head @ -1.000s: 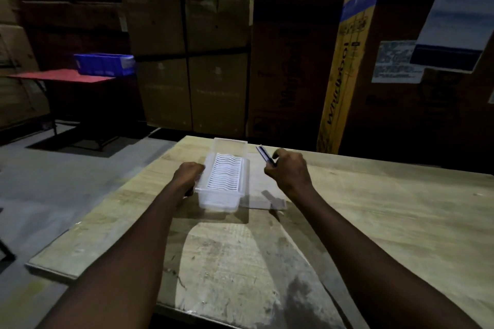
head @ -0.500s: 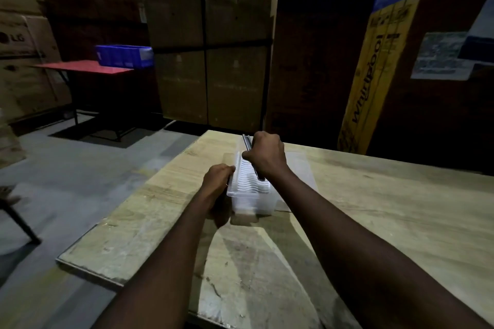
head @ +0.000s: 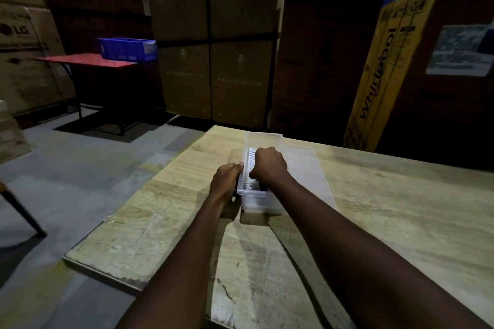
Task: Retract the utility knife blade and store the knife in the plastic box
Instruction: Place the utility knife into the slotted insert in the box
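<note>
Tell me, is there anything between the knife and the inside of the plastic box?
Nothing visible blocks it. The plastic box is open on top, and the right hand is already down inside it. A dark piece under that hand, likely the knife, lies within the walls. The left hand holds the box's side.

The clear plastic box [head: 263, 168] sits lengthwise on the table, long and narrow, open on top, with a white ribbed insert along its floor. Down inside at the near end, a dark sliver of the utility knife [head: 261, 186] shows, mostly covered. Whether the blade is in or out can't be made out.
</note>
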Available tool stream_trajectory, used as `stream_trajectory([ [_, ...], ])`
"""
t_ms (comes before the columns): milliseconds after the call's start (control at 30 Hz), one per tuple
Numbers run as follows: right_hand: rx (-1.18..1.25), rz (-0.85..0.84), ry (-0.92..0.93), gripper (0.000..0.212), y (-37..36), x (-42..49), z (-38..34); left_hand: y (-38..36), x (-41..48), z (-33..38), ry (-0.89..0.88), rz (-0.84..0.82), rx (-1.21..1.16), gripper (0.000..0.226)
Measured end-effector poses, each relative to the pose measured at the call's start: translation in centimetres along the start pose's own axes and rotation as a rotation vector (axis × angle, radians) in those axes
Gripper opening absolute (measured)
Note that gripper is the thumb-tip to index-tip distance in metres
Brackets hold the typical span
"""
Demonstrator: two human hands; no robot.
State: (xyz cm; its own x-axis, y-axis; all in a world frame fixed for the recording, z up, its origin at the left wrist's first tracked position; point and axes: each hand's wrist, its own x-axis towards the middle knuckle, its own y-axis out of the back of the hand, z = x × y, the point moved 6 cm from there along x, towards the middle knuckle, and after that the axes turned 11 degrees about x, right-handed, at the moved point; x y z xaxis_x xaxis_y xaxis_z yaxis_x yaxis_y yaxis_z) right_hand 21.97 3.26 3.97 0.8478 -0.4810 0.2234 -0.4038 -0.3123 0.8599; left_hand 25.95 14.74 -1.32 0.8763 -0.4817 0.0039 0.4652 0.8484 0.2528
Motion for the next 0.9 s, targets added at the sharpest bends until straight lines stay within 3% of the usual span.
stream_trajectory([
  [233,-0.154,0.005,0.036,0.027,-0.4,0.1,0.1,0.1,-0.5,0.5,-0.045,0.024,0.085,0.022],
  [433,-0.140,-0.001,0.056,0.022,-0.6,0.1,0.0,0.1,-0.6,0.5,-0.065,0.049,0.106,0.025],
  [567,-0.087,0.007,0.069,0.023,-0.3,-0.1,0.0,0.3,-0.7,0.2,-0.067,0.141,0.133,0.042],
  [667,0.021,0.070,0.105,0.015,1.2,-0.5,-0.3,0.3,-0.7,0.2,-0.073,0.153,0.226,0.039],
  [900,0.078,0.305,0.250,0.017,7.9,-2.7,2.1,0.9,-0.3,0.1,0.016,0.209,0.184,0.033],
])
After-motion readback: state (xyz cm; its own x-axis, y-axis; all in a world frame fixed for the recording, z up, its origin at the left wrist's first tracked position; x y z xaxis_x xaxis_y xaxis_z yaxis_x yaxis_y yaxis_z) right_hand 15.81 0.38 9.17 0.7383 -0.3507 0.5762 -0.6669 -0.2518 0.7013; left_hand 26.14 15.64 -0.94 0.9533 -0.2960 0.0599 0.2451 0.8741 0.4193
